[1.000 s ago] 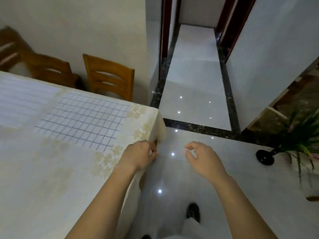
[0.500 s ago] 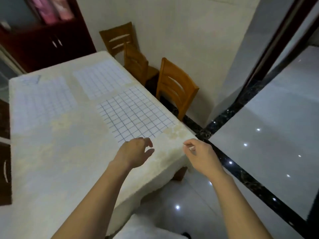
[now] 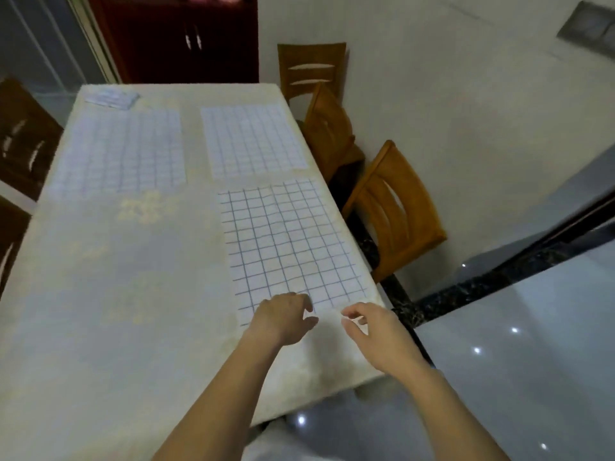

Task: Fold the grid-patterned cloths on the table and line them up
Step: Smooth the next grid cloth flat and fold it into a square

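Observation:
Three white cloths with a blue grid lie flat on the table (image 3: pixel 109 294), which has a pale floral cover. The nearest cloth (image 3: pixel 286 241) is by the table's right edge. A second cloth (image 3: pixel 251 139) lies beyond it, and a third cloth (image 3: pixel 121 151) is at the far left. A small folded cloth (image 3: pixel 111 98) sits at the far left corner. My left hand (image 3: pixel 283 317) hovers over the near edge of the nearest cloth, fingers loosely curled, holding nothing. My right hand (image 3: pixel 372 327) is just right of it, near the cloth's near right corner, fingers loosely curled and empty.
Three wooden chairs (image 3: pixel 392 207) stand along the table's right side against the wall. A dark red cabinet (image 3: pixel 179 38) is behind the table's far end. Dark furniture (image 3: pixel 20 141) is at the left. Glossy tiled floor (image 3: pixel 515 361) lies to the right.
The view swung left from the hallway floor to the whole table. Both hands moved from the table's corner up to the near edge of the nearest cloth.

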Tool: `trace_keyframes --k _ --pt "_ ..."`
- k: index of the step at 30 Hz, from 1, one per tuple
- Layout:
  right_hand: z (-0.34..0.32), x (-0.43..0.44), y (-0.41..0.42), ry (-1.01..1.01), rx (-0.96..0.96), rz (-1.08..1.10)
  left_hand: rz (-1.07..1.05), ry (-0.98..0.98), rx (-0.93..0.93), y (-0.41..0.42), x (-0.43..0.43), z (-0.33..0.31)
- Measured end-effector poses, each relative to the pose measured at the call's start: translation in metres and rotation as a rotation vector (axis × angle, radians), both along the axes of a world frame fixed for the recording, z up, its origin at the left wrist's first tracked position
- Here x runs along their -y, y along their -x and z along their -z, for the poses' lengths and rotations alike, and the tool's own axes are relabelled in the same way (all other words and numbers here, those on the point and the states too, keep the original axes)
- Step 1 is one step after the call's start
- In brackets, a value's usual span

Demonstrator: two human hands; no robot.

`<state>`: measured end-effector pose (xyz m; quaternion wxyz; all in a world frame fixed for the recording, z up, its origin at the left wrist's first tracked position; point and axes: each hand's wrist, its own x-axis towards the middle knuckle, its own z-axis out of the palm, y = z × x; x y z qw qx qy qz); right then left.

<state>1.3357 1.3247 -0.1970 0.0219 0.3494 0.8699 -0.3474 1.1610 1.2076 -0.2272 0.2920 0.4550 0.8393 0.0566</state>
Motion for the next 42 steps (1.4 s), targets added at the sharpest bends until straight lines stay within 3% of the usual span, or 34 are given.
trace_keyframes --k 3,6,14,19,23,28,31,34,42 --pt "0.005 -0.039 0.007 -0.015 0.027 0.066 0.009 -0.012 0.037 0.01 -0.043 0.007" --pt "0.017 -0.058 0.027 -0.017 0.021 0.078 -0.126 -0.068 -0.035 0.028 -0.052 0.021" --pt "0.098 -0.072 0.139 -0.107 0.144 -0.266 -0.468 0.028 0.022 0.083 -0.042 0.095" --pt "0.136 -0.08 0.141 -0.164 0.41 -0.526 -0.441 0.105 0.035 0.071 -0.019 0.124" --pt "0.153 -0.089 0.114 -0.264 0.434 -0.608 -0.46 0.082 0.027 0.069 -0.01 0.127" --pt "0.158 -0.072 0.098 -0.313 0.408 -0.563 -0.475 0.067 -0.092 0.064 -0.019 0.125" --pt "0.152 -0.065 0.11 -0.365 0.306 -0.431 -0.462 -0.03 -0.179 0.081 -0.039 0.118" --pt "0.145 -0.062 0.133 -0.388 0.238 -0.314 -0.432 0.011 -0.156 0.093 -0.041 0.132" --pt "0.157 -0.042 0.142 -0.264 0.517 -0.44 -0.302 0.049 -0.141 0.098 -0.002 0.151"
